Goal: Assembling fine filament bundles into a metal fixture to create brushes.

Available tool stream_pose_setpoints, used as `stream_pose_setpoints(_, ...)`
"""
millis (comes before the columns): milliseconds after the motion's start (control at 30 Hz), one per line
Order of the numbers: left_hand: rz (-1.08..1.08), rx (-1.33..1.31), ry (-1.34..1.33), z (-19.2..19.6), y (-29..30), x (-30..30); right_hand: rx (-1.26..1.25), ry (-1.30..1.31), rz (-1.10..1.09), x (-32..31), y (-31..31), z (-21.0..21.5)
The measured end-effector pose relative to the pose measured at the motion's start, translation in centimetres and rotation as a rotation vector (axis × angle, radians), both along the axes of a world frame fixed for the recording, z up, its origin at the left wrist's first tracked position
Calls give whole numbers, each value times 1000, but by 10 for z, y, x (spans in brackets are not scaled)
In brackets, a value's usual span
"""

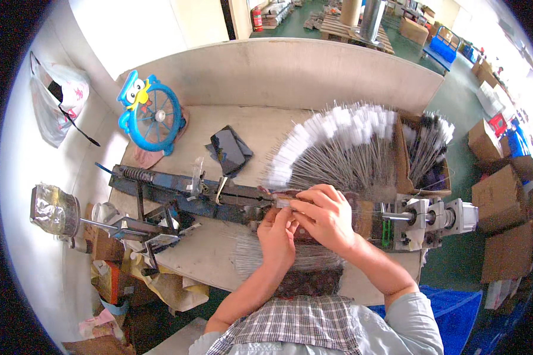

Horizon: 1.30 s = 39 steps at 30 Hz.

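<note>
Both hands, left hand (276,235) and right hand (324,216), pinch thin wires (290,203) with closed fingers over the blue machine (183,193) on the desk (219,260).

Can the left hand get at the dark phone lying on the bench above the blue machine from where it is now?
Probably yes: the phone lies uncovered past the blue machine, nothing over it, though the left hand is busy at the wires.

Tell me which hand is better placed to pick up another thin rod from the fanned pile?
Probably the right hand: it lies closest to the fanned rods just beyond it. The left hand sits nearer the person, fingers at the blue machine.
</note>
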State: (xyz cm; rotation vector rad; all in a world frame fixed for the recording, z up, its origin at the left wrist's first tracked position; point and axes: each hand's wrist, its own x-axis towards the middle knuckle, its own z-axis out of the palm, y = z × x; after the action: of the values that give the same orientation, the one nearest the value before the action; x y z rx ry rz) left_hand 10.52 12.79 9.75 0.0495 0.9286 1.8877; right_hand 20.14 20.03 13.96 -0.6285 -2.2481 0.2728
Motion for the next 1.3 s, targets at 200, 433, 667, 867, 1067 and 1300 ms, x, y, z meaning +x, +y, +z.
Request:
stream_pose_setpoints(200,-20,32,-23,-7,2,-3,5,15,14,1,2,1)
stream_pose_setpoints(433,-18,-12,-44,6,-6,-6,-23,-216,-67,19,-2,7)
stream_pose_setpoints(667,-159,-68,75,13,-12,-3,-111,-163,-15,33,-4,3)
stream_pose_setpoints(867,-171,-75,113,15,-23,0,-123,25,64,50,-1,10)
stream_pose_setpoints(1067,-373,-223,404,-10,-63,-34,-437,-560,-51,96,-26,-52)
stream_pose_setpoints(1300,474,-339,131,-98,-229,-239,-362,-595,24,102,-26,-36)
